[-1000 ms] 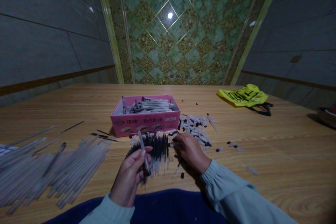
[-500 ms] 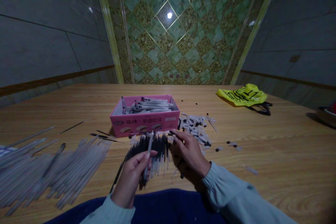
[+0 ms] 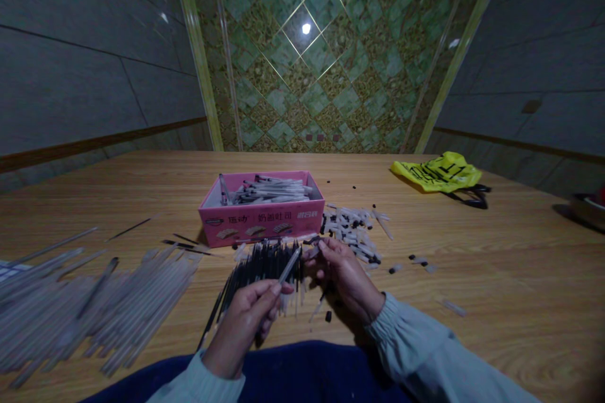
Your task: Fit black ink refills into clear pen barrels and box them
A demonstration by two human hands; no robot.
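My left hand [image 3: 248,318] is closed around a clear pen [image 3: 289,266], its tip slanting up and to the right. Close to that tip, my right hand [image 3: 347,274] pinches a small clear pen cap [image 3: 312,250] with a dark end; the two pieces are apart. Beneath and behind the hands lies a heap of black ink refills [image 3: 258,271], partly hidden by my left hand. To the right of the box, loose pen caps [image 3: 350,227] with black parts are piled by my right hand.
A pink box [image 3: 262,221] filled with pens stands behind the refills. Many clear pen tubes [image 3: 142,302] are spread at left. A yellow bag [image 3: 437,171] lies at far right, and a few stray caps [image 3: 420,261] are scattered on the wooden table [image 3: 496,289].
My left hand has tilted the pen rightward, towards my right hand. My right hand has drawn back slightly from beside the box and now shows a cap between its fingers.
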